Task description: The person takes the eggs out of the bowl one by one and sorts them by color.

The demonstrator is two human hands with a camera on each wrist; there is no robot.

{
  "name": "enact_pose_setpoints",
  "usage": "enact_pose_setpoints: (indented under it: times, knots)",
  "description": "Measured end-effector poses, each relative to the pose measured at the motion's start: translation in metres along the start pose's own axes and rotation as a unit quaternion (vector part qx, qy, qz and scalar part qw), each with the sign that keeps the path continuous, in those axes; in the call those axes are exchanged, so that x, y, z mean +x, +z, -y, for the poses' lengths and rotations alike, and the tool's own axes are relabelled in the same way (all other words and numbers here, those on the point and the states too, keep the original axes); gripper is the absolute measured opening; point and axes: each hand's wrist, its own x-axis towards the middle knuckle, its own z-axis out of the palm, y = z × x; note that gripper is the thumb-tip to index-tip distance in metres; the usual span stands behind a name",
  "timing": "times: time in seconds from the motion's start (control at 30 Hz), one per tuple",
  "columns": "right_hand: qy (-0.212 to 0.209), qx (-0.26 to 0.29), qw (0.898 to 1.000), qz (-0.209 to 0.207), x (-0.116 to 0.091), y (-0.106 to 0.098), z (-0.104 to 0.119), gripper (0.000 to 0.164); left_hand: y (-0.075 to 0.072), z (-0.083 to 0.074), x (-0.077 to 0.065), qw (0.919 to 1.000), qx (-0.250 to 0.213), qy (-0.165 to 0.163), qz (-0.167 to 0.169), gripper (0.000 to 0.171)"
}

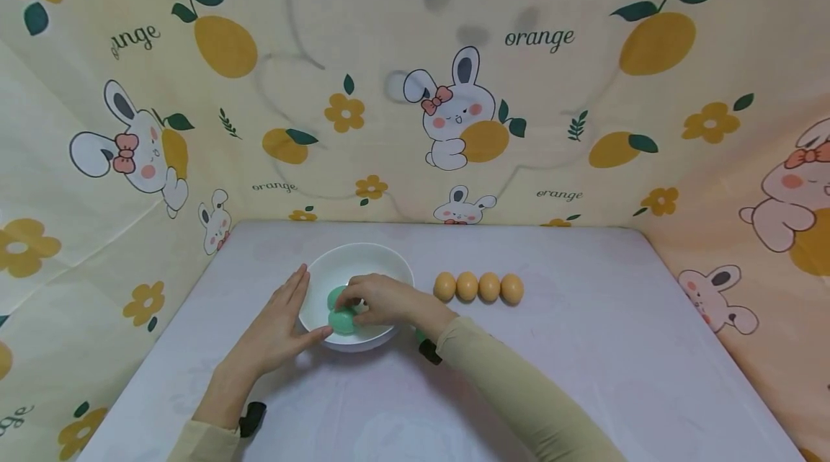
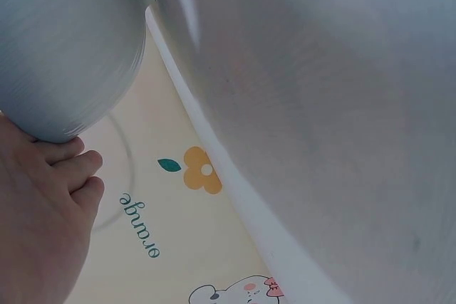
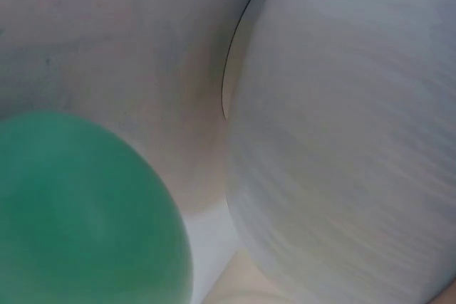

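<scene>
A white bowl (image 1: 318,289) stands on the table and holds green eggs (image 1: 341,322), at least two of them visible. My right hand (image 1: 382,300) reaches into the bowl from the right, its thumb and fingers pinching a green egg. Against the bowl's left side rests my left hand (image 1: 275,325), fingers straight and thumb stretched toward the near rim. The left wrist view shows the fingertips of the left hand (image 2: 43,211) touching the bowl's outer wall (image 2: 71,48). Close to the right wrist camera is another green egg (image 3: 85,211), outside the bowl and mostly hidden by my forearm in the head view.
Several tan eggs (image 1: 478,287) lie in a row right of the bowl. A pale cloth covers the table (image 1: 583,347). Behind and at both sides hangs a curtain (image 1: 389,29) printed with rabbits and oranges.
</scene>
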Motion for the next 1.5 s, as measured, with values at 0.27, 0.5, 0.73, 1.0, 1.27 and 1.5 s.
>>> enact_pose_setpoints:
  times: [0.27, 0.5, 0.73, 1.0, 1.27, 1.5]
  knots:
    - [0.006, 0.007, 1.000, 0.018, -0.0005, 0.0017, 0.0013, 0.036, -0.0004, 0.0004, 0.0000, 1.0000, 0.000, 0.004, 0.000, 0.108]
    - [0.004, 0.016, 0.999, 0.028, 0.0018, 0.0034, 0.0002, 0.037, -0.0008, -0.0014, -0.0003, 1.0000, -0.001, 0.005, -0.004, 0.108]
    - [0.019, 0.024, 0.999, 0.038, 0.0019, 0.0035, 0.0009, 0.040, 0.0002, -0.0010, -0.0003, 1.0000, 0.001, 0.000, -0.004, 0.108]
    - [0.010, 0.001, 0.999, 0.039, -0.0004, 0.0009, 0.0033, 0.040, -0.0007, -0.0016, -0.0006, 1.0000, 0.001, 0.003, 0.001, 0.109]
    - [0.015, -0.015, 0.999, 0.041, -0.0013, 0.0005, 0.0034, 0.040, -0.0009, -0.0022, -0.0004, 1.0000, 0.004, 0.005, -0.008, 0.108]
    - [0.010, -0.003, 0.999, 0.036, -0.0013, 0.0008, 0.0023, 0.041, -0.0007, -0.0023, -0.0009, 1.0000, 0.003, 0.005, -0.006, 0.108]
